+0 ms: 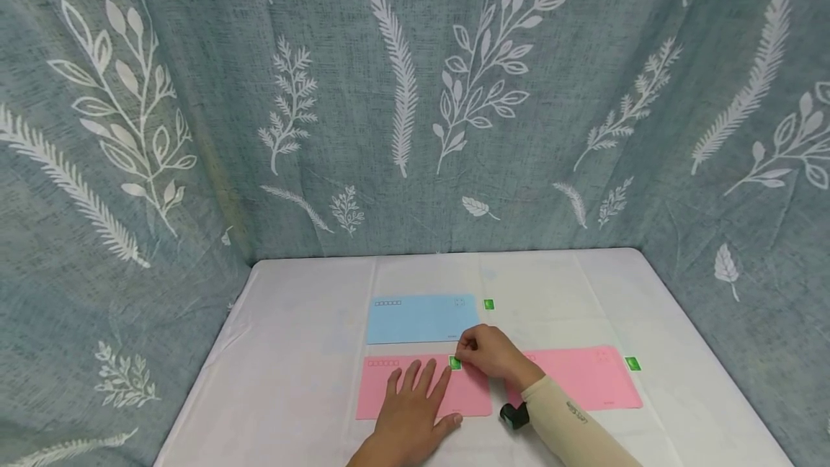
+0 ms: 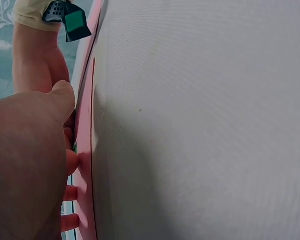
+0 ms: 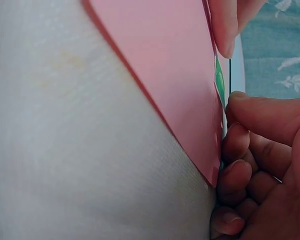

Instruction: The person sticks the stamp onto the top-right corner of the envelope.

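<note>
While the left hand [image 1: 410, 411] lies with its fingers spread on the flat pink paper envelope [image 1: 475, 401], the right hand [image 1: 491, 353] pinches a small green square sticker with a white edge [image 1: 455, 363], near the envelope's top right corner. To do this well, hold the envelope still, line the sticker up straight (crooked is hard to fix), then press gently from the middle outward.

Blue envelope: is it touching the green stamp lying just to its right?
Apart. The head view shows a strip of white cloth between the blue envelope and the green stamp.
</note>
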`<state>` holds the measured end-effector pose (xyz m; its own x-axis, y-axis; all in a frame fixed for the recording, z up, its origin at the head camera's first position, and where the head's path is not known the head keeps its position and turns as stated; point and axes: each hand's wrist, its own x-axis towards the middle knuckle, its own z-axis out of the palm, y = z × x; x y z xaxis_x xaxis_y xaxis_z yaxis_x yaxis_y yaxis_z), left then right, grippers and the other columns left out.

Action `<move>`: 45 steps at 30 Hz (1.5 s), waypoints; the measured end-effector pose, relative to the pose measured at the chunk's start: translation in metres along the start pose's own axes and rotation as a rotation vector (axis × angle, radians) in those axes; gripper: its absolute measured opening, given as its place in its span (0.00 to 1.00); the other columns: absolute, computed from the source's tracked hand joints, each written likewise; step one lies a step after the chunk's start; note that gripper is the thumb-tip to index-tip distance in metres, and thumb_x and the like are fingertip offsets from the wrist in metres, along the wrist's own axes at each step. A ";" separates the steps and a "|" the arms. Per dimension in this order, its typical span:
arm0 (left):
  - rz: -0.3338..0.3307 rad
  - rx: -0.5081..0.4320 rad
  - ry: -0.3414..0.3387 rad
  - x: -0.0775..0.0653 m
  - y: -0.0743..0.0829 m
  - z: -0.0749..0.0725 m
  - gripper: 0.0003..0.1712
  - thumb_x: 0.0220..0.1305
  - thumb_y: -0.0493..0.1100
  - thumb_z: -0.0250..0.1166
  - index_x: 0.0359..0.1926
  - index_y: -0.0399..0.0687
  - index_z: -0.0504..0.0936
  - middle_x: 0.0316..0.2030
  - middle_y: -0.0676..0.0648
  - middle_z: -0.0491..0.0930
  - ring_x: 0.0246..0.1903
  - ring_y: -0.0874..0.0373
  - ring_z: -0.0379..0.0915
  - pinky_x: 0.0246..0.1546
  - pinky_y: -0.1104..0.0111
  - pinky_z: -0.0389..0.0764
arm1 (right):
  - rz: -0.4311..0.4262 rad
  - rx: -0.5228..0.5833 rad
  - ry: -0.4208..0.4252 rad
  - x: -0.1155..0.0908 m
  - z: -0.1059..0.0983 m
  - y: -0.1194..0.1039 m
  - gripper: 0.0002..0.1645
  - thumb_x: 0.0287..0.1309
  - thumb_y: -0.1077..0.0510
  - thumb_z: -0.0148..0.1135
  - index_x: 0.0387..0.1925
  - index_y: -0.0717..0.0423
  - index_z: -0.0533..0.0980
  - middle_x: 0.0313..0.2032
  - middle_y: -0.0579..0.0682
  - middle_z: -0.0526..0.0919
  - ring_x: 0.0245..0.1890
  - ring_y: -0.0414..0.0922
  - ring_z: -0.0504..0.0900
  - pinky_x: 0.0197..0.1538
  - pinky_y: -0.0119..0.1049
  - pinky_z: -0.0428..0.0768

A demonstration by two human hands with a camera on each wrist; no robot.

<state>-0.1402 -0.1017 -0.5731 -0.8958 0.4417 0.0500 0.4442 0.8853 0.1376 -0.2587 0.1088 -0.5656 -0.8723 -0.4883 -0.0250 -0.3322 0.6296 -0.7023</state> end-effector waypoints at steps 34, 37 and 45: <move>-0.018 -0.149 -0.026 0.017 -0.005 -0.027 0.46 0.83 0.68 0.50 0.83 0.40 0.63 0.80 0.36 0.61 0.75 0.35 0.61 0.68 0.36 0.66 | -0.002 0.052 0.016 0.000 -0.005 0.006 0.09 0.70 0.58 0.72 0.30 0.48 0.84 0.25 0.39 0.79 0.27 0.39 0.75 0.34 0.36 0.74; -0.019 -0.137 -0.011 0.023 -0.007 -0.029 0.46 0.83 0.68 0.51 0.84 0.39 0.61 0.82 0.36 0.58 0.79 0.35 0.55 0.72 0.36 0.63 | -0.008 0.042 0.019 0.001 -0.004 0.008 0.09 0.70 0.58 0.72 0.30 0.47 0.84 0.25 0.39 0.79 0.27 0.38 0.75 0.35 0.36 0.74; 0.008 -0.120 -0.049 0.039 -0.017 -0.027 0.45 0.85 0.65 0.48 0.85 0.37 0.57 0.85 0.39 0.52 0.83 0.37 0.45 0.78 0.39 0.53 | -0.017 0.046 0.002 0.001 -0.004 0.005 0.09 0.70 0.59 0.70 0.31 0.48 0.85 0.25 0.39 0.79 0.28 0.39 0.75 0.37 0.38 0.75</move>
<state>-0.1833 -0.1035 -0.5469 -0.8888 0.4582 0.0039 0.4440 0.8590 0.2549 -0.2626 0.1141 -0.5659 -0.8677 -0.4970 -0.0114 -0.3301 0.5931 -0.7344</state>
